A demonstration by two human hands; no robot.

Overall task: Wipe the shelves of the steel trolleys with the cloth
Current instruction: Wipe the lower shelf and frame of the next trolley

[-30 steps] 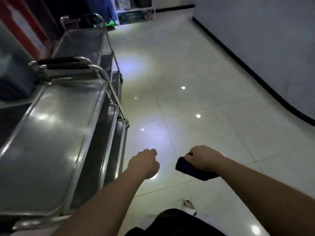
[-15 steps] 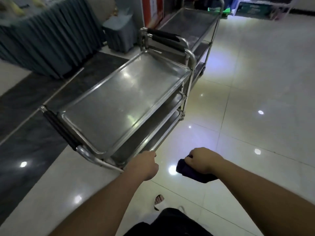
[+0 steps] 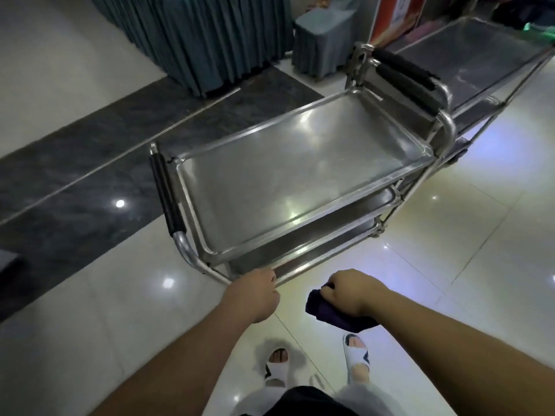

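The near steel trolley (image 3: 300,169) stands straight in front of me, its bare top shelf shining, with two lower shelves showing under its right edge. Black foam handles sit at its near-left end (image 3: 165,193) and far end (image 3: 405,76). A second steel trolley (image 3: 480,55) is lined up behind it at the upper right. My left hand (image 3: 253,295) is curled into a fist, right at the front rail of a lower shelf; I cannot tell whether it touches the rail. My right hand (image 3: 350,291) grips a bunched dark cloth (image 3: 330,315) above the floor, apart from the trolley.
A table with a grey pleated skirt (image 3: 204,34) and a small grey-covered stand (image 3: 324,40) are behind the trolleys, beside a red-orange sign (image 3: 396,16). A dark tile strip (image 3: 75,160) crosses the pale glossy floor. My slippered feet (image 3: 277,367) are below.
The view has swung so the near trolley now lies across in front of me and closer. Both hands keep their pose; the left fist now reaches the lower shelf rail.
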